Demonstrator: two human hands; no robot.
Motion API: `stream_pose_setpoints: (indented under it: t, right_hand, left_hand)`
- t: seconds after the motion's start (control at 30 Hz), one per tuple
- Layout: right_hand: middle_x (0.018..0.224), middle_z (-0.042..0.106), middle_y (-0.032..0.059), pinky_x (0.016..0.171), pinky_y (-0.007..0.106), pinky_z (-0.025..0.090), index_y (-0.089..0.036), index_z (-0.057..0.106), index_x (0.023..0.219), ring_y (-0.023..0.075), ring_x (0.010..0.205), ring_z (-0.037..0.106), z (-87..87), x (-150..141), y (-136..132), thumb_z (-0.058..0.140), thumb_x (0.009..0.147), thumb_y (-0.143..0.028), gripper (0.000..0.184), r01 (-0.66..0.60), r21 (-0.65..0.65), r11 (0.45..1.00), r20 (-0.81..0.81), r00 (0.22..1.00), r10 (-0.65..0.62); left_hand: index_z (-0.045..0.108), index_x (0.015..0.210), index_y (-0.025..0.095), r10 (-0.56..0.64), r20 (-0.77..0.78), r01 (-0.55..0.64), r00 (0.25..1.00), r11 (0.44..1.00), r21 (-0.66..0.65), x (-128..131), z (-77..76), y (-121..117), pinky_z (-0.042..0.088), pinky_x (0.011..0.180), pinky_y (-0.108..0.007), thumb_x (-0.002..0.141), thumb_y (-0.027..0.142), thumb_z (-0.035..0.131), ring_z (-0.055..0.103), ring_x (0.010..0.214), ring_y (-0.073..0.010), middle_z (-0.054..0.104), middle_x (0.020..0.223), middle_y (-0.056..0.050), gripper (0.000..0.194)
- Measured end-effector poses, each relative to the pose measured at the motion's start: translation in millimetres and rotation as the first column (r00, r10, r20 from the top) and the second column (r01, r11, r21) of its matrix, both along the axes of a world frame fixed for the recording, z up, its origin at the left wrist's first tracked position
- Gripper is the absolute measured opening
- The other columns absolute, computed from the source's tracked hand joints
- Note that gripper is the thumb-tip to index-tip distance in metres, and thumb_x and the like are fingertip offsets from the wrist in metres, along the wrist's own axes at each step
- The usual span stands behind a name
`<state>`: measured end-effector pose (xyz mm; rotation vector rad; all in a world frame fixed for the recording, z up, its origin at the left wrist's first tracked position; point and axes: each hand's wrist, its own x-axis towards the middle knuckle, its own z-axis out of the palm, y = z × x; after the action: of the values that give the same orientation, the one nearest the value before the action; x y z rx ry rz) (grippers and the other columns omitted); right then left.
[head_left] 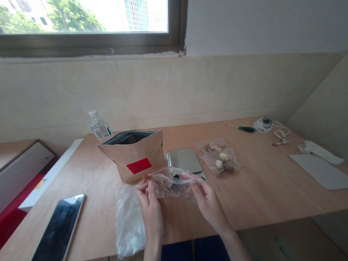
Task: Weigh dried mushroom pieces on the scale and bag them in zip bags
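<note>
clear zip bag [181, 177], dried slices [174, 190], held in left hand [148, 199], right hand [207, 204]

I'm holding a clear zip-top plastic bag [174, 187] lengthwise just above the table, its top edge pinched in the fingers of my left hand [148, 199] and its far end gripped by my right hand [209, 206]. The thin plastic creases between them, with tan and dark-brown dried pieces bunched along the bottom.

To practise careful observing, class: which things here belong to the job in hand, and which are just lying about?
Belonging: left hand, right hand, held zip bag, second zip bag, paper pouch.
Lying about: phone, screwdriver, water bottle.
</note>
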<state>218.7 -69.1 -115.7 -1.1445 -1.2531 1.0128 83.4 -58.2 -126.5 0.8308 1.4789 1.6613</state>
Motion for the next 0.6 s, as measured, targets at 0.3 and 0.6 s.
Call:
stream_pose_setpoints:
  t: [0.3,0.6]
  right_hand:
    - [0.109,0.068,0.0076,0.095,0.034,0.045,-0.021,0.066,0.101,0.0204,0.106,0.061,-16.5,12,-8,0.041,0.092,-0.046,0.036,0.083,0.096,0.992,0.062,0.994,-0.089]
    - [0.116,0.066,0.0091,0.097,0.035,0.044,-0.022,0.065,0.109,0.0221,0.114,0.057,-22.4,25,-17,0.046,0.09,-0.045,0.036,-0.054,0.029,0.998,0.071,0.996,0.051]
  left_hand:
    - [0.063,0.082,0.017,-0.329,-0.095,0.335,0.939,0.941,0.051,-13,14.4,1,0.044,0.073,-0.025,0.081,0.043,0.056,0.057,0.08,-0.0176,0.063,0.079,-0.002,0.027]
    - [0.06,0.077,0.019,-0.161,-0.292,0.194,0.943,0.977,0.087,-11,19.7,-4,0.042,0.059,-0.021,0.085,0.042,0.049,0.054,0.063,-0.0135,0.06,0.068,0.001,0.027]
